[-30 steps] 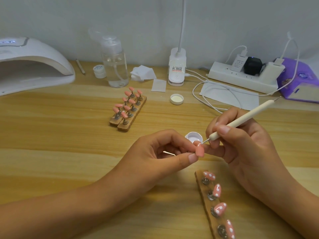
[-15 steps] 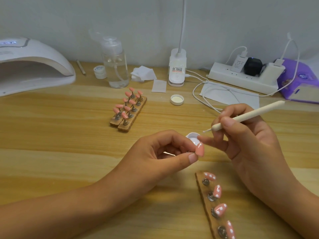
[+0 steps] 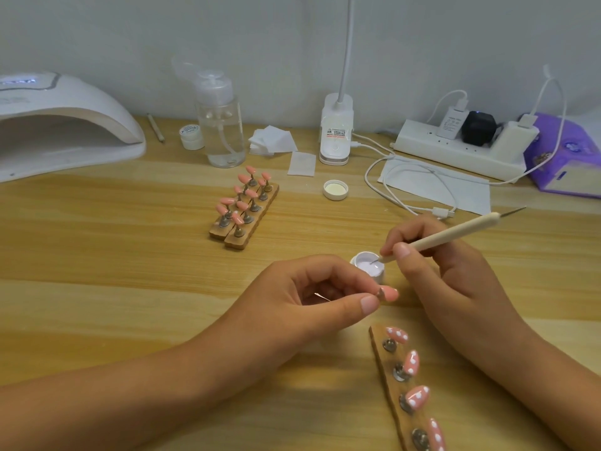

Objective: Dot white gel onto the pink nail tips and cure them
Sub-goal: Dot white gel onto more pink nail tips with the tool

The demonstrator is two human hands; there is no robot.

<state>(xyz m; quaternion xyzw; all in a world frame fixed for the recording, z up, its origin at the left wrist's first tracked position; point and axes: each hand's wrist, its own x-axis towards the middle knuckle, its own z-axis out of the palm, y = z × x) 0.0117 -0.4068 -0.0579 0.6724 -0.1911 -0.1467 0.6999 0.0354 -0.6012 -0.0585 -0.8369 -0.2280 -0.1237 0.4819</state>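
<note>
Right, your right hand (image 3: 435, 275) grips the dotting tool (image 3: 448, 237) like a pen, its fine point touching the white gel pot (image 3: 369, 266) at centre frame. Your left hand (image 3: 312, 297) pinches a pink nail tip (image 3: 388, 293) by its stand, just below the pot. At lower right, four dotted tips (image 3: 411, 362) sit on a wooden strip (image 3: 387, 362). Further up the bench (image 3: 97, 255), plain tips (image 3: 249, 193) stand in their holders (image 3: 234, 240), and the curing lamp (image 3: 65, 125) sits at upper left.

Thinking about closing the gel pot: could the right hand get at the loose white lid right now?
Probably, but not freely: bare table lies between the right hand and the lid, yet its fingers grip the dotting tool, tip in the gel pot.
</note>
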